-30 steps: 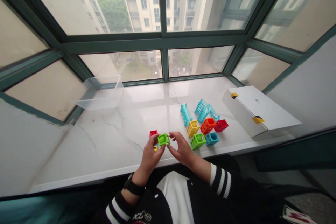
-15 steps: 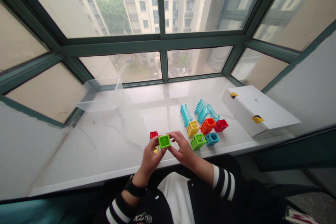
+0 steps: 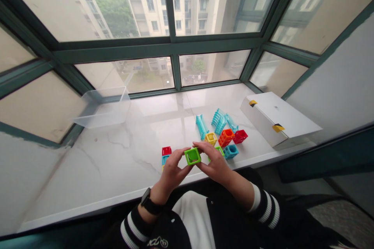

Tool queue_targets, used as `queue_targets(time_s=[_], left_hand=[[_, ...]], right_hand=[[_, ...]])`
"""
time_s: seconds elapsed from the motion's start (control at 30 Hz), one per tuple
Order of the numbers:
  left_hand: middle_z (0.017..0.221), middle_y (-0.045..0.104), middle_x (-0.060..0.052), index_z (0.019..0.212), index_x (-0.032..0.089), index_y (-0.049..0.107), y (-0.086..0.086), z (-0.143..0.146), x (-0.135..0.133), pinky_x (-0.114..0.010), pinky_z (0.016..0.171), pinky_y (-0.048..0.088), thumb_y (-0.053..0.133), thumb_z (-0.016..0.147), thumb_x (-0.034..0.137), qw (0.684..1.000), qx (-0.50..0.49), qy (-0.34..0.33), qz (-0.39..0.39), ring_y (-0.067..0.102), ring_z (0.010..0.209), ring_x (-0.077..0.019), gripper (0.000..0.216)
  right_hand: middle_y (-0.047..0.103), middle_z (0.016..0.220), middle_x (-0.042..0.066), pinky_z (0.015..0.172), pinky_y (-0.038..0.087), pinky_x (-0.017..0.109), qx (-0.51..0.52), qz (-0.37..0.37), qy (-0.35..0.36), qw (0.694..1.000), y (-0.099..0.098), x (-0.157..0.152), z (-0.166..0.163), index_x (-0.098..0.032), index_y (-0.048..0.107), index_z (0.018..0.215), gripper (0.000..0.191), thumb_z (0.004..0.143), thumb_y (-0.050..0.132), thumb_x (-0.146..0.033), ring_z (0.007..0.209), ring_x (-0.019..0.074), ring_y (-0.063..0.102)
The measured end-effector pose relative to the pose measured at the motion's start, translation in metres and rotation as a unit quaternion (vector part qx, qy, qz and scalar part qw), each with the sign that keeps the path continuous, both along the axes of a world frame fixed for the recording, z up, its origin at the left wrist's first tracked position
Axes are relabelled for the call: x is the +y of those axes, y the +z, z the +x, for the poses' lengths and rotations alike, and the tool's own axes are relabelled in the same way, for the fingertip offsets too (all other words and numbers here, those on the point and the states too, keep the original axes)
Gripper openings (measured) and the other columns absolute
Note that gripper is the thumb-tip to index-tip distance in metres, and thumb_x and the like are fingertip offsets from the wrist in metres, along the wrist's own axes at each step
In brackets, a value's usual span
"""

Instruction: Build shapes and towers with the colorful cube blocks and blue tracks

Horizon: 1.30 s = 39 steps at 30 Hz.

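A bright green hollow cube block (image 3: 193, 156) is held up between my two hands, above the front of the white ledge. My left hand (image 3: 174, 168) grips its left side with thumb and fingers; my right hand (image 3: 214, 163) pinches its right side. Left of my left hand stand a red block (image 3: 166, 150) and a blue block (image 3: 165, 159), with a bit of yellow showing below them. Just past my right hand are a yellow block (image 3: 210, 138), an orange block (image 3: 226, 137), a red block (image 3: 240, 136), a blue block (image 3: 231, 151) and a partly hidden green block (image 3: 219, 150).
Clear turquoise track pieces (image 3: 219, 120) lie behind the blocks. A transparent plastic bin (image 3: 102, 118) stands at the back left of the marble ledge (image 3: 117, 163). At the right is a white box (image 3: 280, 118) with yellow-black tabs. Windows (image 3: 157, 76) border the ledge.
The green block and both hands have moved right relative to the other blocks, uncovering the blue block at the left. My right hand now hides part of the other green block. The view has shifted slightly.
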<state>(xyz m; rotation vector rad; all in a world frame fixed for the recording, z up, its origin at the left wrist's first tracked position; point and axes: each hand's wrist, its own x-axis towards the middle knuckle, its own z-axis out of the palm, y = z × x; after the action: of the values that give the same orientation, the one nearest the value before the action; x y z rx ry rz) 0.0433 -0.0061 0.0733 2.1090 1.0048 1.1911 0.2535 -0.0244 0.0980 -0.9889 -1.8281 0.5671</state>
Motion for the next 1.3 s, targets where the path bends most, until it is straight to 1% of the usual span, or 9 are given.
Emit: queue_targets(time_s=[0.1,0.23,0.47,0.63,0.77,0.87,0.97,1.1,1.3], left_hand=[[0.121,0.076,-0.011,0.13,0.023,0.064,0.002,0.009,0.001,-0.041,0.096,0.06,0.078,0.092,0.03,1.0,-0.008,-0.007,0.002,0.073,0.111,-0.0258,0.042],[0.119,0.076,-0.01,0.13,0.023,0.064,-0.003,0.012,-0.001,-0.04,0.095,0.059,0.079,0.091,0.032,1.0,0.003,-0.022,-0.002,0.073,0.109,-0.0254,0.043],[0.128,0.071,-0.012,0.131,0.026,0.066,-0.02,-0.016,0.001,-0.048,0.104,0.056,0.076,0.092,0.038,0.996,0.077,-0.02,-0.048,0.068,0.12,-0.029,0.042],[0.139,0.064,-0.012,0.143,0.029,0.059,-0.049,-0.058,0.0,-0.058,0.113,0.049,0.076,0.091,0.042,0.987,0.143,0.061,-0.047,0.06,0.13,-0.0333,0.057],[0.137,0.062,-0.014,0.146,0.025,0.051,-0.074,-0.086,-0.008,-0.06,0.111,0.05,0.073,0.092,0.046,0.971,0.155,0.172,-0.066,0.06,0.127,-0.0343,0.063],[0.127,0.061,-0.014,0.141,0.021,0.052,-0.089,-0.091,-0.016,-0.057,0.1,0.057,0.072,0.089,0.053,0.961,0.155,0.208,-0.097,0.065,0.117,-0.0338,0.063],[0.125,0.06,-0.015,0.139,0.018,0.05,-0.1,-0.083,-0.021,-0.056,0.097,0.058,0.074,0.086,0.053,0.955,0.156,0.222,-0.118,0.065,0.114,-0.0343,0.068],[0.125,0.061,-0.015,0.14,0.018,0.05,-0.102,-0.071,-0.021,-0.057,0.103,0.055,0.071,0.088,0.042,0.955,0.156,0.219,-0.125,0.064,0.118,-0.0341,0.061],[0.132,0.064,-0.013,0.141,0.022,0.052,-0.089,-0.063,-0.021,-0.051,0.107,0.054,0.065,0.089,0.028,0.968,0.132,0.155,-0.147,0.064,0.124,-0.0304,0.054]], right_hand=[[0.064,0.137,0.011,0.104,0.058,0.043,-0.03,-0.02,0.005,0.999,0.005,-0.003,0.019,-0.029,0.056,0.148,0.053,0.097,0.068,-0.023,0.117,0.0254,0.067],[0.065,0.134,0.011,0.1,0.06,0.042,-0.048,-0.052,0.017,0.997,0.0,-0.007,0.03,-0.029,0.057,0.145,0.05,0.097,0.068,-0.024,0.102,0.0214,0.07],[0.063,0.13,0.009,0.089,0.064,0.038,-0.025,-0.129,0.044,0.99,-0.024,-0.006,0.007,-0.028,0.052,0.146,0.057,0.093,0.07,-0.019,0.092,0.0176,0.071],[0.065,0.124,0.007,0.086,0.061,0.035,-0.103,-0.195,0.051,0.974,-0.058,0.009,-0.022,-0.028,0.051,0.146,0.063,0.089,0.074,-0.018,0.086,0.0165,0.071],[0.067,0.13,0.01,0.092,0.057,0.036,-0.179,-0.221,0.001,0.959,-0.09,0.026,-0.041,-0.023,0.055,0.139,0.056,0.087,0.076,-0.016,0.1,0.0227,0.072],[0.068,0.135,0.013,0.101,0.051,0.037,-0.228,-0.233,-0.041,0.944,-0.108,0.036,-0.053,-0.022,0.054,0.14,0.054,0.089,0.073,-0.017,0.116,0.0265,0.068],[0.068,0.136,0.013,0.102,0.048,0.036,-0.267,-0.246,-0.06,0.93,-0.118,0.042,-0.06,-0.021,0.053,0.141,0.052,0.092,0.069,-0.018,0.122,0.027,0.066],[0.068,0.137,0.013,0.103,0.047,0.035,-0.287,-0.241,-0.073,0.924,-0.122,0.044,-0.062,-0.02,0.051,0.145,0.052,0.094,0.066,-0.02,0.125,0.0268,0.064],[0.07,0.132,0.013,0.102,0.049,0.037,-0.286,-0.213,-0.074,0.931,-0.127,0.043,-0.056,-0.021,0.054,0.142,0.05,0.093,0.068,-0.02,0.122,0.0284,0.065]])
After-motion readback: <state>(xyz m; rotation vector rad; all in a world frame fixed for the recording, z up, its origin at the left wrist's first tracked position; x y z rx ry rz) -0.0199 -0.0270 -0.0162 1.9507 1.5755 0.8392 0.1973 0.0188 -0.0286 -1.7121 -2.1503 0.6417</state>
